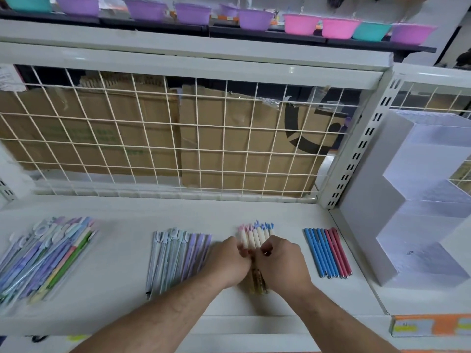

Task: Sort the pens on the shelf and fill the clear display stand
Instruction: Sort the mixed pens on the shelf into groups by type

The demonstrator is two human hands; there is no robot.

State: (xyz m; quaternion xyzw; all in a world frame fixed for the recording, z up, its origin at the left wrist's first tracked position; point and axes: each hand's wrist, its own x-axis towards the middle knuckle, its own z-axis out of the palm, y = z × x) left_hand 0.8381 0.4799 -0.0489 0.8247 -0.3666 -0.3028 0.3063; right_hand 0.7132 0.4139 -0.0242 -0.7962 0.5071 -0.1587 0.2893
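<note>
A bundle of cream-capped pens [254,236] with pink and blue tips lies on the white shelf [122,309], its yellowish barrels showing below my wrists. My left hand [229,261] and my right hand [281,263] sit side by side over the bundle's middle, fingers curled round it. A row of blue and red pens [328,252] lies to the right. Grey and lilac pens [175,256] lie to the left. A heap of mixed pastel pens [43,253] covers the far left. The clear stepped display stand [418,207] is at the right, its tiers holding no pens.
A white wire grid [178,138] with cardboard behind it backs the shelf. A slotted upright post [356,154] separates the shelf from the stand's bay. Purple, pink and teal plastic bowls [254,20] line the shelf above. An orange price label [430,326] marks the front edge at the right.
</note>
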